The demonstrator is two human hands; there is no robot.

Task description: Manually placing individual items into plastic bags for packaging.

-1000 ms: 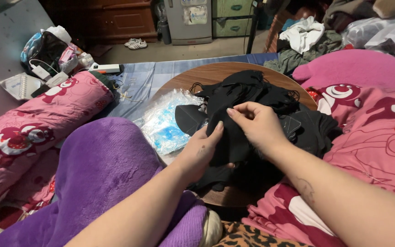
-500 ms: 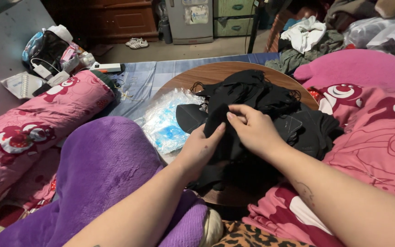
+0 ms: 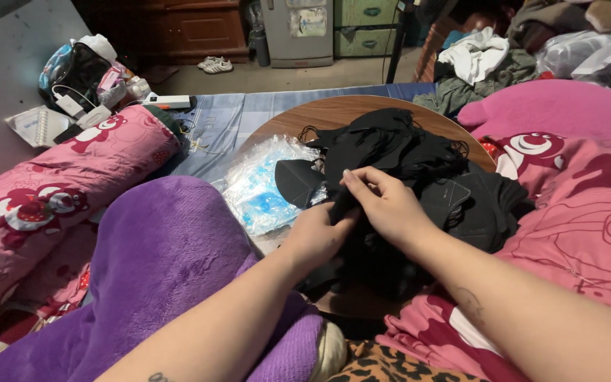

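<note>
Both hands on black face mask pile, round wooden desk.
Left hand [image 3: 317, 237] and right hand [image 3: 388, 205]: fingers clamped on one black mask [image 3: 339, 206] at pile [image 3: 404, 155] centre; clear plastic bag [image 3: 263, 185] at desk [image 3: 334, 112] left edge.

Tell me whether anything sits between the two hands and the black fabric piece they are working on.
Nothing visible does. The left hand and right hand both already touch the black fabric piece, pinching it above the pile of black masks on the round wooden table. The plastic bag lies off to the left.
</note>
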